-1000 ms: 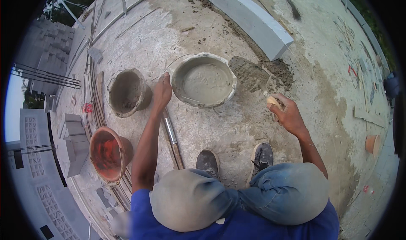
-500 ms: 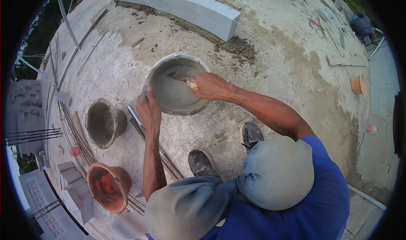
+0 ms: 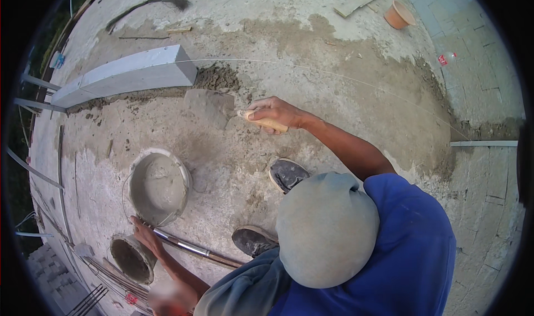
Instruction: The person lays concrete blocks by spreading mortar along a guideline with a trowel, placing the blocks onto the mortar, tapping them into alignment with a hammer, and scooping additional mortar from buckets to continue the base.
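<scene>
My right hand (image 3: 272, 115) is closed around the pale wooden handle (image 3: 272, 122) of a trowel. Its mortar-smeared blade (image 3: 208, 107) is over the ground just below the wet mortar (image 3: 218, 78) at the end of a pale block row (image 3: 133, 71). My left hand (image 3: 146, 235) is low at the left, beside the lower rim of a large bucket (image 3: 186, 177) of grey mortar. Its fingers look stretched out near the wire handle, with nothing visible in them. A shiny metal bar (image 3: 181, 242) on the ground starts right by this hand.
A smaller mortar-crusted bucket (image 3: 149, 256) stands by my left forearm. A taut string (image 3: 334, 72) runs from the block row to the right. Long rods (image 3: 119, 277) lie at the lower left. An orange bucket (image 3: 398, 16) and a board (image 3: 364, 1) are at the far right.
My right hand has lifted the trowel out of the mortar bucket and carried it over by the block end. My left hand has shifted down along the bucket's rim. The view has turned right.
</scene>
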Motion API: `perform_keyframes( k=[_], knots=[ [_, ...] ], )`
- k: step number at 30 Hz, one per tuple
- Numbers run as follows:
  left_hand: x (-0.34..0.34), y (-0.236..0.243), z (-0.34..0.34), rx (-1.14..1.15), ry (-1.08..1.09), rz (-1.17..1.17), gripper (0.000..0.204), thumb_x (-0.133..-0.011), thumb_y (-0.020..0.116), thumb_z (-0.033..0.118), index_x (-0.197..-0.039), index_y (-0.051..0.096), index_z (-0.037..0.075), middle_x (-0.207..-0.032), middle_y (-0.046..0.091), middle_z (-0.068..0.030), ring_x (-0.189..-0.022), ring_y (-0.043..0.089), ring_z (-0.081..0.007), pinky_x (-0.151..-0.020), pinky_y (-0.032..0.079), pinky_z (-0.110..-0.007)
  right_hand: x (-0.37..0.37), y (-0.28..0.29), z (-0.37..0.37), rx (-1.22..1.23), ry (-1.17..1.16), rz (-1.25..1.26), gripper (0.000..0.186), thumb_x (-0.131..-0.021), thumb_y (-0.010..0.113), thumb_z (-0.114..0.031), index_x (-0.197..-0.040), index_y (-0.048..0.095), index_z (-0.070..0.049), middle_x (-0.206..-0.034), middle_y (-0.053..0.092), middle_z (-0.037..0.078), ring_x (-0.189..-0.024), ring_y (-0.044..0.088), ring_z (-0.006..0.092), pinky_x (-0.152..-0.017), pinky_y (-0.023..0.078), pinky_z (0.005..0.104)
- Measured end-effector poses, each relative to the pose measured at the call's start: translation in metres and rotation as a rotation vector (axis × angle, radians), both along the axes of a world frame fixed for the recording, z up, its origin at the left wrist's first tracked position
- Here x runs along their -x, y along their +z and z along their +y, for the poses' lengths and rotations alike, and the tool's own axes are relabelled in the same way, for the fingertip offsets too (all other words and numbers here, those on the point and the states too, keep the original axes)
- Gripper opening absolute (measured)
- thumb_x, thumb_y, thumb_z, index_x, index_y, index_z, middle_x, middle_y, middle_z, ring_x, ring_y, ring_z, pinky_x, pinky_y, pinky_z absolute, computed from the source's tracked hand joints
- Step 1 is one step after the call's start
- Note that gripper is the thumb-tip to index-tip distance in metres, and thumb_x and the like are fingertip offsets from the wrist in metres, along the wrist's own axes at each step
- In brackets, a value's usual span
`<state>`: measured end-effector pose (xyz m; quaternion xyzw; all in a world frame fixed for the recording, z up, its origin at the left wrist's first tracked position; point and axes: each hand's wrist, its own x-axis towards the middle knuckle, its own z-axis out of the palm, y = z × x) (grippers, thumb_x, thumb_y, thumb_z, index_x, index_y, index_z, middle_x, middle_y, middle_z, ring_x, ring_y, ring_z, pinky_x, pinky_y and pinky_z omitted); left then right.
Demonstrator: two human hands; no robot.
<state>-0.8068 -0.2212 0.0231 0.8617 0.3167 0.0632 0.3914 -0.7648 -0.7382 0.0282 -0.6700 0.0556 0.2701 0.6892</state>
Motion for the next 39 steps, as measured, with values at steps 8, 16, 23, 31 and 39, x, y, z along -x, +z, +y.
perform_keyframes(
  k=[8, 16, 23, 31, 39],
  knots=[
    [0.002, 0.001, -0.01, -0.133, -0.092, 0.011, 0.086, -0.098, 0.032, 0.063, -0.118, 0.058, -0.016, -0.106, 0.064, -0.0348, -0.09, 0.057, -0.0443, -0.088, 0.04, -0.049, 0.057, -0.103, -0.16, 1.125, -0.161, -0.583, 0.041, -0.088, 0.063, -0.031, -0.122, 0.06, -0.01, -0.11, 0.065, 0.017, -0.094, 0.065, 0.0371, -0.08, 0.052, 0.0439],
    [0.004, 0.0, -0.002, -0.076, -0.159, 0.032, 0.084, -0.1, 0.032, 0.06, -0.119, 0.056, -0.019, -0.107, 0.063, -0.0347, -0.089, 0.055, -0.0406, -0.087, 0.041, -0.047, 0.179, -0.096, -0.261, 1.304, -0.297, -0.393, 0.038, -0.087, 0.062, -0.029, -0.12, 0.059, -0.01, -0.109, 0.064, 0.016, -0.097, 0.063, 0.0371, -0.084, 0.051, 0.0459],
    [0.008, -0.025, 0.027, -0.122, -0.276, -0.184, 0.081, -0.101, 0.036, 0.057, -0.122, 0.053, -0.019, -0.114, 0.062, -0.0339, -0.092, 0.056, -0.0391, -0.088, 0.042, -0.045, 0.246, -0.077, -0.317, 1.395, -0.356, -0.122, 0.035, -0.087, 0.059, -0.03, -0.115, 0.058, -0.008, -0.107, 0.064, 0.018, -0.097, 0.062, 0.0384, -0.084, 0.049, 0.0468],
    [-0.002, 0.001, -0.004, -0.148, -0.135, 0.062, 0.08, -0.1, 0.033, 0.059, -0.116, 0.059, -0.015, -0.098, 0.066, -0.0316, -0.085, 0.057, -0.0366, -0.086, 0.043, -0.045, 0.22, -0.053, -0.264, 0.748, -0.692, 0.378, 0.041, -0.093, 0.053, -0.039, -0.107, 0.057, -0.001, -0.083, 0.061, 0.013, -0.071, 0.062, 0.0237, -0.064, 0.051, 0.0375],
    [0.001, 0.01, -0.022, -0.212, -0.096, 0.058, 0.082, -0.099, 0.035, 0.061, -0.111, 0.059, -0.016, -0.087, 0.064, -0.0294, -0.077, 0.051, -0.0345, -0.079, 0.041, -0.046, 0.031, -0.095, -0.006, -0.509, -0.782, 0.572, 0.043, -0.1, 0.043, -0.043, -0.096, 0.053, -0.002, -0.071, 0.046, 0.005, -0.054, 0.046, 0.0168, -0.045, 0.041, 0.0327]
  ],
)
